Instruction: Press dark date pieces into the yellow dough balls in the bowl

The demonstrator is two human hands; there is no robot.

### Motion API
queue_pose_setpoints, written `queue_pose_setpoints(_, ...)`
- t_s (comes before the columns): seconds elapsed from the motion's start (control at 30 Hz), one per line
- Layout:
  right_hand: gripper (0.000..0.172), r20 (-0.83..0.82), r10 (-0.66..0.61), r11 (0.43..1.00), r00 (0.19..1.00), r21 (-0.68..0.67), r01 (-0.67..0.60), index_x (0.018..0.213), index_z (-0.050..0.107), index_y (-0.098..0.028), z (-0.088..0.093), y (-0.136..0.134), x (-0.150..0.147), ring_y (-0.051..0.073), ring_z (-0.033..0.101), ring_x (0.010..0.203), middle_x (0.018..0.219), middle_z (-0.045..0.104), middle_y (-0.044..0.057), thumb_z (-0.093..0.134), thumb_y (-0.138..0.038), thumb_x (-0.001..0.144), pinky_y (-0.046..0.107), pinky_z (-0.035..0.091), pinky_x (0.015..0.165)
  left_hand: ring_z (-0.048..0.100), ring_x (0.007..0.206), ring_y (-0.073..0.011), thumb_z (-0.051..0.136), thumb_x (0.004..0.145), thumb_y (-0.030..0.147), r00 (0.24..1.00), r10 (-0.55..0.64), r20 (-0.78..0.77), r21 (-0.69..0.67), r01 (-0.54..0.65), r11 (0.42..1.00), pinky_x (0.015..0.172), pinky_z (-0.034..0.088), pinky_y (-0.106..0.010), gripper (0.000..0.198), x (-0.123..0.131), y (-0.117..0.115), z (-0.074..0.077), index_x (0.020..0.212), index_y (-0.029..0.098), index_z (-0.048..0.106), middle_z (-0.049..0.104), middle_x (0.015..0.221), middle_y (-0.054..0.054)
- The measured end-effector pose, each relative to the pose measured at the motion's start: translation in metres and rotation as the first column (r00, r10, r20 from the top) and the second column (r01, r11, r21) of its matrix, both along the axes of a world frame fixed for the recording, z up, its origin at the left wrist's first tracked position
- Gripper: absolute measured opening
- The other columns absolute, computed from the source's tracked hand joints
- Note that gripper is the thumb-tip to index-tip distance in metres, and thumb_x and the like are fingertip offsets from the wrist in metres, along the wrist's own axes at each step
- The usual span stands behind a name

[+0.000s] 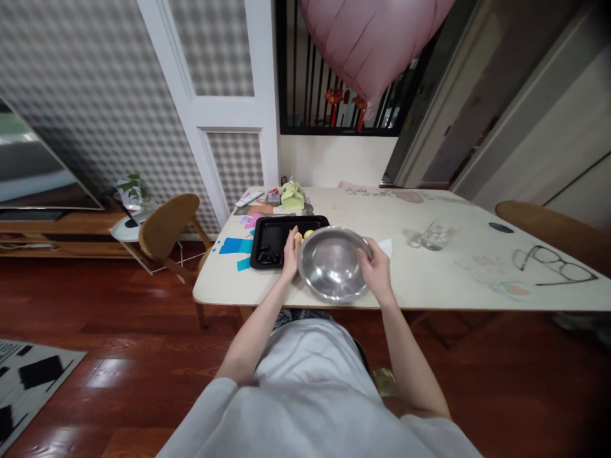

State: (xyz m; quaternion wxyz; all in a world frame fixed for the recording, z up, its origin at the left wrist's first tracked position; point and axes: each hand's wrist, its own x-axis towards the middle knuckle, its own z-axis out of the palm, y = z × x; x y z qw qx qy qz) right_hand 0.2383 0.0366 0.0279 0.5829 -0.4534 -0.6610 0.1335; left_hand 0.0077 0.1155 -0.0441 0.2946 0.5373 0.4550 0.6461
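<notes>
While right hand (375, 268) clamps the right rim of the steel bowl (331, 264) at the desk (224, 280) edge, left hand (290, 253) flanks it, grip unclear; probably light, stiff, slick: hold opposite rims.

Forearms (259, 321) forward, right fingers (371, 247) curled

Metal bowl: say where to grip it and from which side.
The metal bowl is probably best gripped by its rim, from left and right together: it is wide and round, with no handle showing. The right hand holds the rim's right side; the left hand is at its left.
</notes>
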Motion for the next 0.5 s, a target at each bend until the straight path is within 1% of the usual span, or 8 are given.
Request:
queue_pose_setpoints(0.07,0.03,-0.021,0.105,0.984,0.994,-0.141,-0.106,0.111,0.071,-0.018,-0.017,-0.006,0.001,0.029,0.07,0.099,0.105,0.077,0.01,0.058,-0.036,0.091,0.042,0.058,0.09,0.048,0.152,-0.0281,0.045,0.108,0.056,0.998,0.005,0.069,0.035,-0.008,0.999,0.13,0.034,-0.049,0.053,-0.006,-0.01,0.001,0.147,0.023,0.06,0.058,0.157,-0.012)
queue_pose_setpoints(0.1,0.029,-0.042,0.143,0.969,0.989,-0.197,-0.149,0.107,0.071,-0.018,-0.026,-0.008,0.0,0.028,0.07,0.096,0.101,0.077,0.01,0.061,-0.038,0.088,0.041,0.057,0.089,0.049,0.151,-0.0274,0.044,0.108,0.056,0.995,0.021,0.095,0.055,-0.026,0.998,0.13,0.034,-0.048,0.053,-0.009,-0.014,0.001,0.145,0.023,0.061,0.06,0.155,-0.012)
queue_pose_setpoints(0.17,0.029,-0.083,0.208,0.929,0.975,-0.295,-0.223,0.1,0.071,-0.019,-0.041,-0.008,-0.006,0.028,0.07,0.091,0.096,0.076,0.008,0.064,-0.041,0.083,0.041,0.056,0.087,0.045,0.154,-0.0263,0.045,0.108,0.057,0.99,0.058,0.128,0.099,-0.071,0.993,0.132,0.03,-0.048,0.052,-0.018,-0.021,0.001,0.143,0.024,0.063,0.061,0.153,-0.01)
queue_pose_setpoints(0.23,0.029,-0.114,0.265,0.878,0.957,-0.381,-0.289,0.098,0.07,-0.02,-0.052,-0.008,-0.015,0.028,0.07,0.09,0.094,0.076,0.007,0.065,-0.041,0.079,0.041,0.055,0.087,0.043,0.156,-0.026,0.047,0.107,0.057,0.984,0.066,0.164,0.122,-0.087,0.989,0.132,0.03,-0.048,0.052,-0.028,-0.024,0.0,0.143,0.024,0.063,0.061,0.153,-0.01)
queue_pose_setpoints(0.33,0.029,-0.182,0.31,0.807,0.933,-0.469,-0.359,0.098,0.07,-0.021,-0.058,-0.007,-0.03,0.028,0.07,0.093,0.095,0.076,0.005,0.065,-0.039,0.076,0.04,0.053,0.088,0.049,0.151,-0.0265,0.049,0.105,0.058,0.977,0.025,0.214,0.11,-0.049,0.993,0.13,0.034,-0.048,0.053,-0.042,-0.025,-0.001,0.144,0.023,0.062,0.062,0.153,-0.012)
queue_pose_setpoints(0.4,0.034,-0.269,0.307,0.771,0.913,-0.493,-0.404,0.103,0.07,-0.021,-0.057,-0.007,-0.039,0.028,0.069,0.098,0.1,0.076,0.004,0.066,-0.039,0.074,0.039,0.053,0.09,0.053,0.148,-0.0267,0.054,0.104,0.056,0.981,-0.001,0.194,0.103,-0.019,0.994,0.128,0.037,-0.048,0.051,-0.05,-0.026,-0.001,0.142,0.023,0.063,0.064,0.151,-0.012)
queue_pose_setpoints(0.5,0.041,-0.404,0.291,0.706,0.867,-0.52,-0.48,0.112,0.069,-0.023,-0.055,-0.007,-0.047,0.027,0.069,0.102,0.109,0.076,0.005,0.067,-0.037,0.073,0.038,0.053,0.09,0.054,0.147,-0.0276,0.061,0.1,0.052,0.988,-0.026,0.15,0.085,0.013,0.996,0.127,0.04,-0.047,0.046,-0.058,-0.025,-0.001,0.135,0.024,0.068,0.066,0.147,-0.011)
